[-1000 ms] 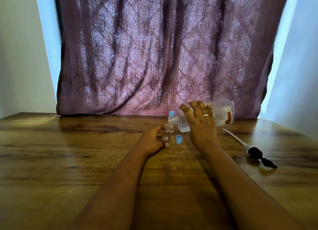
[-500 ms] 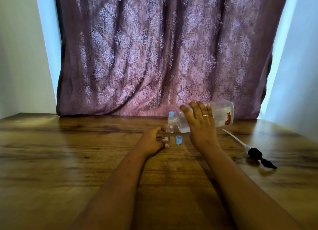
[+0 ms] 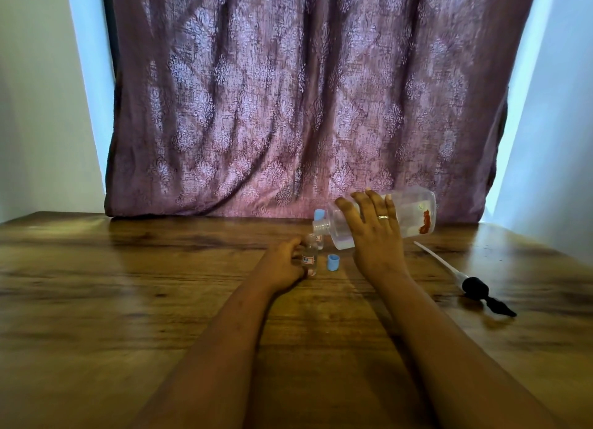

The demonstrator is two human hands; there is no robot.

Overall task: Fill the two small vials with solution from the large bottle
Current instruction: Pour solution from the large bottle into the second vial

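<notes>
My right hand (image 3: 373,236) grips the large clear bottle (image 3: 414,218), tipped almost on its side with its open neck pointing left and down. Its neck sits just above a small clear vial (image 3: 310,257) that stands upright on the wooden table (image 3: 128,284). My left hand (image 3: 282,265) pinches that vial from the left. A second small vial (image 3: 318,239) stands right behind it, with a blue cap (image 3: 319,214) showing above it. Another blue cap (image 3: 333,263) lies on the table between my hands.
A pipette (image 3: 471,284) with a white stem and black bulb lies on the table to the right of my right arm. A purple patterned curtain (image 3: 305,101) hangs at the table's far edge.
The bottle stays tipped over the vial in all frames. Neither hand has visibly moved.
</notes>
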